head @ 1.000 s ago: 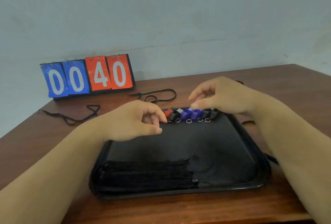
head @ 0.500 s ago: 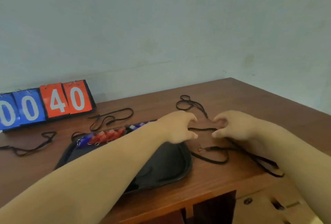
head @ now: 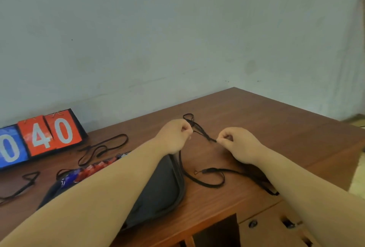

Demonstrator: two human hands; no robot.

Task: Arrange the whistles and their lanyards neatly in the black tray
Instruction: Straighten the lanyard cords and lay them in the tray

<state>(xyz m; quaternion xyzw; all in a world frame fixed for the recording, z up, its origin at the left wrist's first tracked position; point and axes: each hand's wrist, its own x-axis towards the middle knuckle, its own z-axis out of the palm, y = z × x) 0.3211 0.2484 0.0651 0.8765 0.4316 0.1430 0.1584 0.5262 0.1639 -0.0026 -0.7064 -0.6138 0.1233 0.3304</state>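
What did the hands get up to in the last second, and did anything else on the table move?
Both hands moved right, away from the whistles in the black tray. The left hand and right hand took hold of a black lanyard lying on the table beside the tray; each grip now pinches it, pulling one stretch between them. The whistles, the scoreboard and the other lanyards stayed put.

Tray [head: 162, 187]: black, dk grey sheen inside. Whistles [head: 92, 168]: row of red, then blue w/ white flecks. Taut lanyard [head: 203, 133] black; loose lanyards [head: 209, 170] black too. Score cards [head: 49, 136]: orange-red & blue, white digits, black frame. Table [head: 276, 128]: reddish-brown wood grain. Drawer front [head: 266, 233] lighter tan. Wall [head: 177, 29] pale grey-blue, plain.
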